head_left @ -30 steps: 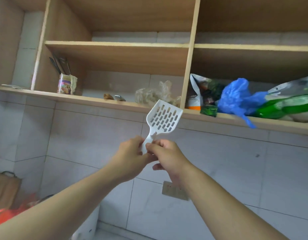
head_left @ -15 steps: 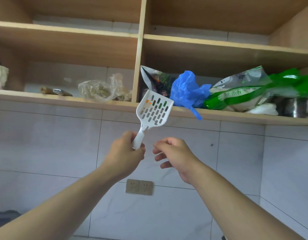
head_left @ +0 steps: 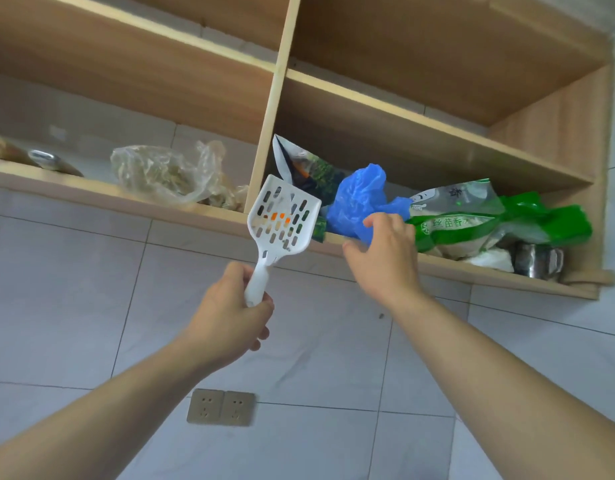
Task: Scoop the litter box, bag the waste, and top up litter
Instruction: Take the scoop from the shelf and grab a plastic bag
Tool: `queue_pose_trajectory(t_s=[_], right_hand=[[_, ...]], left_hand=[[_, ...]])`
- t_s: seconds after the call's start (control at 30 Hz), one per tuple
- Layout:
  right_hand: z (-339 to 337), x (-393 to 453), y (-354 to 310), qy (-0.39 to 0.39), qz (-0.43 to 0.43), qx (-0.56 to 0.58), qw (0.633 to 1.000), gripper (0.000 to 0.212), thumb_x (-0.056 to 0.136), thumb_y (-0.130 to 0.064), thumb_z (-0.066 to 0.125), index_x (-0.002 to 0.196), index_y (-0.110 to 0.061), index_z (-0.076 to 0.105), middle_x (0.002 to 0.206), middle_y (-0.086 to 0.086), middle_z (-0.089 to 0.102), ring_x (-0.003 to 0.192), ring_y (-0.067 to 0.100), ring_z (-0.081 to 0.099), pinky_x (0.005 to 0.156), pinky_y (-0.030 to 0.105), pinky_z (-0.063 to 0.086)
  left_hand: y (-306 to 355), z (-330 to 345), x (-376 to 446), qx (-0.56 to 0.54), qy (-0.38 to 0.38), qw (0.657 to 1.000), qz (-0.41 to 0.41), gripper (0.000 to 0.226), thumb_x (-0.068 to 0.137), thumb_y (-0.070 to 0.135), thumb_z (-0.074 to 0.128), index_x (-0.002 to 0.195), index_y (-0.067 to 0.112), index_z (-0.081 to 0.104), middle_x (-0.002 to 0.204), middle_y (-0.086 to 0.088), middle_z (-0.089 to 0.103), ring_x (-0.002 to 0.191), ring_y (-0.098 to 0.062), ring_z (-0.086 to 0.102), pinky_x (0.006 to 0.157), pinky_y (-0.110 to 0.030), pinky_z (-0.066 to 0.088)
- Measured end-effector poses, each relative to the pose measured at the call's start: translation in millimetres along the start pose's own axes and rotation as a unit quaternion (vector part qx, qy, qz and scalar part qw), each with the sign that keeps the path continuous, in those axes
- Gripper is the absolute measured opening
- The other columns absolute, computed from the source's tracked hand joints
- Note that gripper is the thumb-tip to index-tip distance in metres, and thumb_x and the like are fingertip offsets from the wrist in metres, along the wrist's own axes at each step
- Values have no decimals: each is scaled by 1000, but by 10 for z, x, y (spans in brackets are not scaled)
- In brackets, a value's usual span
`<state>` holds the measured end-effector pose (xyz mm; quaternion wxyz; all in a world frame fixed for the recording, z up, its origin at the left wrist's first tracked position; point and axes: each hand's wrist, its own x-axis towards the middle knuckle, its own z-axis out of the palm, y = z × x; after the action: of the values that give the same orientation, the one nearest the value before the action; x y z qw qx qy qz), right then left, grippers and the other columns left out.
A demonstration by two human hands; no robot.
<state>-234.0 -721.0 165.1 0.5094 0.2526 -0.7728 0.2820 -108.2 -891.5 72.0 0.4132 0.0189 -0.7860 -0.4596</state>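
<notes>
Left hand fisted round the white litter scoop handle, slotted head up and tilted right, in front of the shelf edge. Right hand fingers spread, holding nothing, fingertips touching the blue plastic bag on the shelf. Green-and-white bag just right of it, steel mug further right, clear bag in left bay
</notes>
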Motion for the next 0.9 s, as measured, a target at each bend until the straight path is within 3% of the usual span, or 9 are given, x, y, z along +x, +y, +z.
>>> queue_pose_trajectory(t_s=[0.23,0.3,0.37,0.43,0.53,0.63,0.9], right_hand=[[179,481,40,-15,28,-80,996,85,83,-41,72,147,-7,28,131,15,55,124,37,44,100,46,39],[243,545,70,-31,29,-117,992,76,86,-42,69,143,-7,33,126,13,58,122,37,44,97,46,39],[293,561,101,-24,1,-158,987,42,88,-38,65,117,-12,49,116,11,62,115,37,45,92,44,38],[313,530,96,-9,-27,-162,986,18,89,-29,60,90,-17,46,107,13,63,107,37,46,88,44,37],[324,469,70,33,-52,-147,987,18,87,-18,58,81,-17,41,99,16,62,98,37,47,82,44,35],[305,400,59,96,-75,-130,984,12,82,-15,60,80,-12,48,92,16,59,91,36,46,79,44,35],[120,-24,111,181,-139,-52,972,18,71,-12,62,86,-8,52,105,15,52,92,33,46,76,39,30]], left_hand=[[-61,-161,111,13,-6,999,32,16,93,18,58,100,26,46,90,0,66,62,-17,70,57,-44,60],[-91,-199,131,11,-5,999,35,16,93,18,58,100,26,46,91,-1,66,62,-17,70,57,-44,61],[-113,-222,150,9,-7,999,35,16,93,18,58,99,26,46,91,-2,66,62,-17,70,57,-44,61],[-142,-240,160,8,-4,999,32,16,93,19,58,100,25,46,91,-3,66,62,-17,70,57,-44,61],[-185,-247,147,2,-9,1000,25,16,93,19,58,101,27,46,92,-3,66,63,-16,71,57,-42,61],[-214,-236,117,0,-14,1000,20,17,94,19,59,101,27,45,93,-2,65,63,-16,71,57,-42,61],[-346,-96,-150,-14,-16,1000,5,19,94,20,61,103,27,46,90,4,66,62,-15,70,58,-43,61]])
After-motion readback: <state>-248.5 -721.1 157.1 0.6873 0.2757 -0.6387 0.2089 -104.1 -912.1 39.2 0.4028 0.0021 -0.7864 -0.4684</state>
